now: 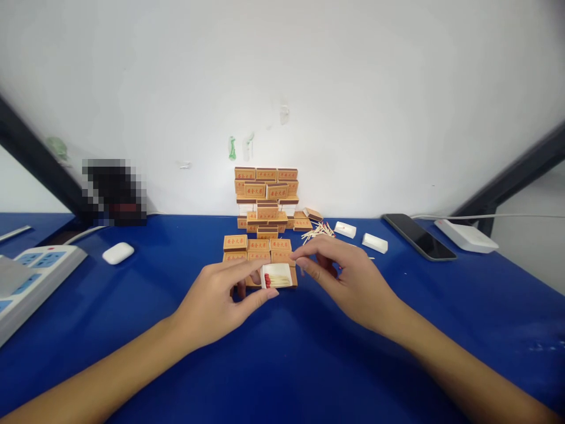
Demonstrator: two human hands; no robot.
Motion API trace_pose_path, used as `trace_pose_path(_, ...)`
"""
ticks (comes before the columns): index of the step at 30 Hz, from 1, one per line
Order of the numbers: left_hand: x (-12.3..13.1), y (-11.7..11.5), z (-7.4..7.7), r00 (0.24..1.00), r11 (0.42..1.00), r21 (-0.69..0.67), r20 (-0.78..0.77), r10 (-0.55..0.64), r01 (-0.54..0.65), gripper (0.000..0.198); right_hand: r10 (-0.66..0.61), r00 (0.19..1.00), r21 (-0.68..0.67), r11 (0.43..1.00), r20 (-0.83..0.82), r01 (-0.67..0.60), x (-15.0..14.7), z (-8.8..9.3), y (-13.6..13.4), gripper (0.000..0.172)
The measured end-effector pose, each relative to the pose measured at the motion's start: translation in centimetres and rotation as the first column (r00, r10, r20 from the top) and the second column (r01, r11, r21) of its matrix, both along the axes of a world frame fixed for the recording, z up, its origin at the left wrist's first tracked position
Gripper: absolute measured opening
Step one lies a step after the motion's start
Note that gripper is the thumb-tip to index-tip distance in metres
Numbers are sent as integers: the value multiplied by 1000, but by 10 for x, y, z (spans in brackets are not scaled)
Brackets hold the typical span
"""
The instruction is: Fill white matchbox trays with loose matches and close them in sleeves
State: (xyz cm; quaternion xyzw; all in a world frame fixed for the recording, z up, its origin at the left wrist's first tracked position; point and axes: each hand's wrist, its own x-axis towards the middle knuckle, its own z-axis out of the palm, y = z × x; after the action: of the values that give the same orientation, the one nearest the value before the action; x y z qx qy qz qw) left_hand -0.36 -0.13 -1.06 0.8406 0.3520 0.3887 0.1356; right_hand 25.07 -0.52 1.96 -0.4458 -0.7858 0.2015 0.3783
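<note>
My left hand (225, 294) grips a white matchbox tray (285, 281) between thumb and fingers. Inside the tray lie several red-tipped matches (277, 279), heads toward the left. My right hand (346, 271) hovers just past the tray's right end, thumb and index finger pinched close together; whatever they hold, if anything, is too small to tell. Right behind the tray, several orange matchboxes (258, 245) lie flat in rows, partly covered by my left hand. Farther back, more matchboxes (265, 191) form a stepped stack against the wall.
Loose matches (315, 232) lie in a pile behind my right hand, near two white trays (375, 243). A phone (417, 235) and a white device (467, 235) rest at the right. At the left are an earphone case (118, 253) and a power strip (42, 274).
</note>
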Motion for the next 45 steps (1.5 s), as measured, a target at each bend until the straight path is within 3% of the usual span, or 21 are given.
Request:
trace_pose_path(3,1,-1,2,999,1000,-10,27,-26,26,39,-118,977,-109,989,-178,100,-2,2,-4,15)
trace_pose_path(8,3,-2,3,993,998,-3,104,-58,59,39,-135,926,-224,973,-353,57,-8,-7,-7,14)
trace_pose_path(12,3,-2,4,989,999,-17,142,-42,45,39,-86,943,-127,991,-323,47,-16,-15,-8,10)
trace_pose_path(16,4,-3,7,985,982,-184,175,-1,33,36,-64,963,-24,998,-261,59,-14,-11,-8,14)
trace_pose_path(21,3,1,10,977,929,-369,203,57,22,38,-191,973,96,974,-126,203,10,0,4,16)
trace_pose_path(26,1,5,7,981,934,-358,173,82,-15,35,-321,943,187,925,-83,331,42,2,26,20)
trace_pose_path(30,2,5,6,980,922,-387,179,83,-7,35,-362,932,207,909,-33,361,57,-1,37,18)
trace_pose_path(40,3,4,10,980,942,-336,183,76,-11,34,-243,969,185,955,51,230,43,-7,28,17)
trace_pose_path(45,2,2,11,983,947,-322,170,69,-11,31,-252,957,306,931,140,200,52,1,30,17)
